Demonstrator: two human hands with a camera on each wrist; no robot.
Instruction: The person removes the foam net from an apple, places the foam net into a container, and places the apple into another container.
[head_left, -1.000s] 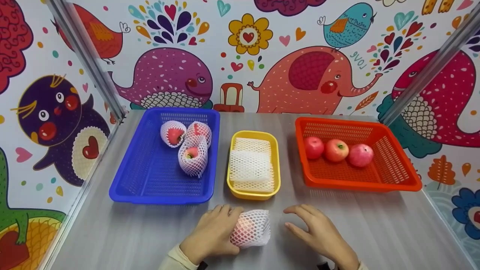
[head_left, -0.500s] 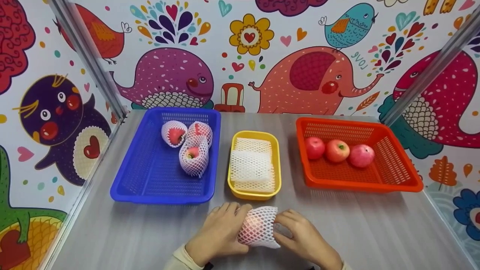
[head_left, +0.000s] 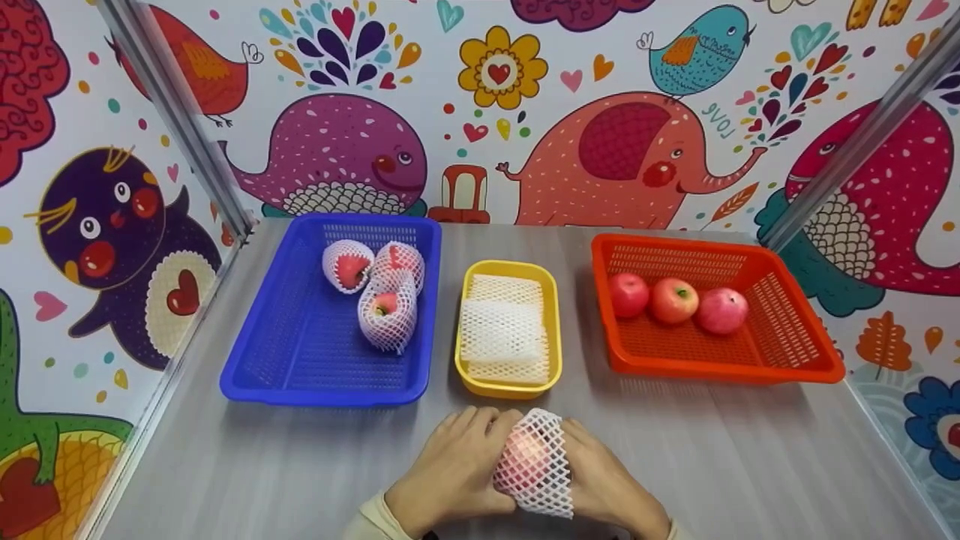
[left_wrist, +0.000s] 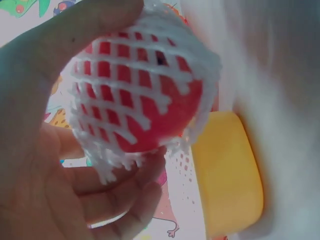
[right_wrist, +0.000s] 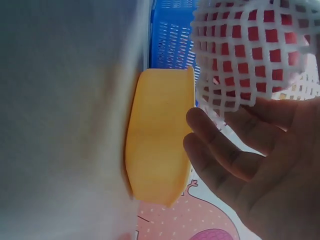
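Note:
An apple (head_left: 525, 454) sits inside a white foam net (head_left: 553, 480), held just above the table in front of the yellow basket. My left hand (head_left: 457, 469) grips it from the left, thumb on one side and fingers curled on the other. Red skin (left_wrist: 170, 115) shows past the net's edge in the left wrist view. On the other side, my right hand (head_left: 604, 480) holds the net at its right end. In the right wrist view, two of its fingers (right_wrist: 220, 150) stand bent off the net, while its thumb is hidden.
A yellow basket (head_left: 555, 360) with several flat foam nets (head_left: 501, 330) stands mid-table. To its left, a blue basket (head_left: 255, 360) holds three netted apples (head_left: 386, 307). A red basket (head_left: 720, 371) at the right holds three bare apples (head_left: 675, 300). Patterned walls enclose the table.
My right hand has come in from the right and taken hold of the net's end. The netted apple and my left hand have shifted to the right.

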